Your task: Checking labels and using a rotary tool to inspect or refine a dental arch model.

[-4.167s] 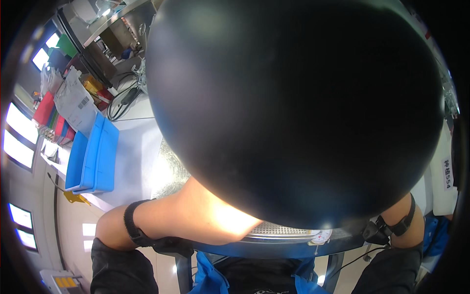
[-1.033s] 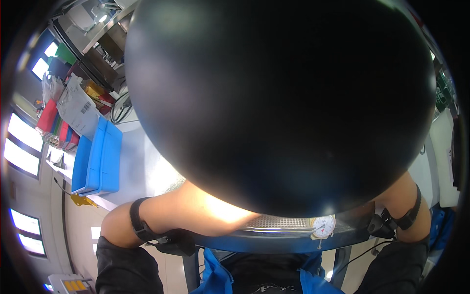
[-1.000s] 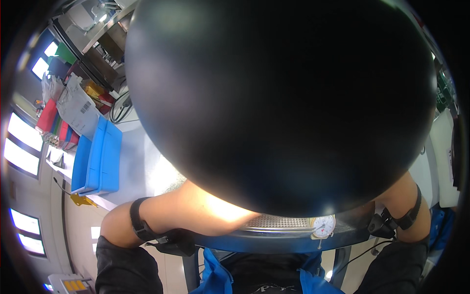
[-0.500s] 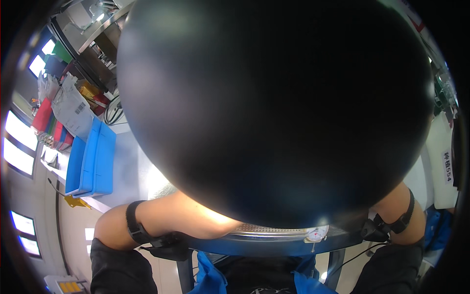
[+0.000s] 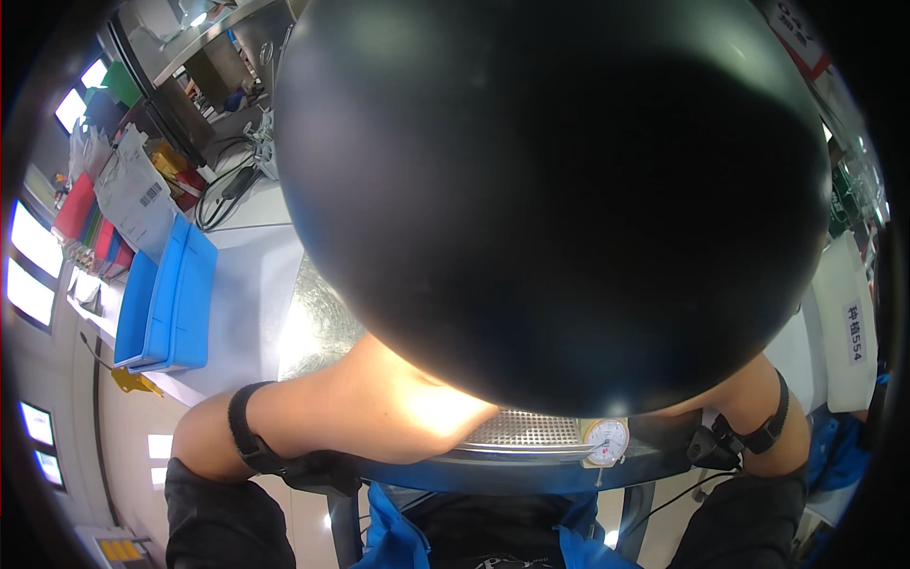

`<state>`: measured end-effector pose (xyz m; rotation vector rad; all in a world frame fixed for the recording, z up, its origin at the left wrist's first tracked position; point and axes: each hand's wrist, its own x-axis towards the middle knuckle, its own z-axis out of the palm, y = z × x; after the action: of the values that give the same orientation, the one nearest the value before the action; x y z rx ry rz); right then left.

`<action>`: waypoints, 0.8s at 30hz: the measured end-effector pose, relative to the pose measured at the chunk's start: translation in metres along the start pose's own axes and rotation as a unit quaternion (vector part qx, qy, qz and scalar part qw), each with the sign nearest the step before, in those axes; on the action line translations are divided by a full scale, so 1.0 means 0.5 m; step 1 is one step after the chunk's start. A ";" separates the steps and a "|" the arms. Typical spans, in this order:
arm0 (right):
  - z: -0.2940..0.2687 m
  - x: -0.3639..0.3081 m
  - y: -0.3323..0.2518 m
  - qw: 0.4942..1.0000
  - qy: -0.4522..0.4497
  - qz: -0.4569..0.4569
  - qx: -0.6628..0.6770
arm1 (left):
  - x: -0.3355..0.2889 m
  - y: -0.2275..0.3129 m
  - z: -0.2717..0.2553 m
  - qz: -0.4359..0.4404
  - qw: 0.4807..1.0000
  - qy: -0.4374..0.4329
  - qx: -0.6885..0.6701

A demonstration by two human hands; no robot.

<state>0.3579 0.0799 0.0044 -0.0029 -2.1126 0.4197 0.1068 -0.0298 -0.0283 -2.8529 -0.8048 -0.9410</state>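
A large, smooth black rounded object (image 5: 555,209) fills the middle of the view and covers the work area. My left forearm (image 5: 355,408) reaches in from the lower left and passes beneath it. From the lower right, my right forearm (image 5: 739,394) does the same. Both hands are hidden behind the black shape, so what they hold or touch does not show. Just below its lower edge, a perforated metal surface (image 5: 536,429) is partly visible. A small round white dial gauge (image 5: 607,442) sits beside that surface at the table's near edge.
Two blue plastic bins (image 5: 185,294) stand at the left on the white tabletop (image 5: 248,284). Behind them are packages and a white bag (image 5: 137,190). Cables (image 5: 227,190) lie at the back left. A white labelled container (image 5: 846,322) is on the right.
The black shape's left edge has shifted right, uncovering more tabletop, shiny metal and cables. More of my left forearm and the perforated metal shows. The bins appear slightly farther left.
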 end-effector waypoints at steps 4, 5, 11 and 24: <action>-0.039 0.014 -0.039 0.990 -0.064 0.005 -0.124 | 0.034 0.005 -0.011 -0.024 0.997 -0.019 -0.078; -0.045 0.015 -0.047 0.991 -0.098 0.067 -0.056 | 0.026 0.018 -0.024 -0.039 0.996 -0.027 -0.072; -0.057 0.023 -0.047 0.975 -0.169 0.101 -0.104 | 0.003 0.009 -0.025 -0.072 0.990 -0.032 -0.121; -0.057 0.047 -0.038 0.977 -0.176 0.056 -0.104 | 0.011 -0.002 0.003 0.041 0.995 0.092 -0.006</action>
<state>0.3715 0.0744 0.0432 -0.1822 -2.5062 0.2787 0.1109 -0.0259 -0.0268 -2.7329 -0.6621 -1.1805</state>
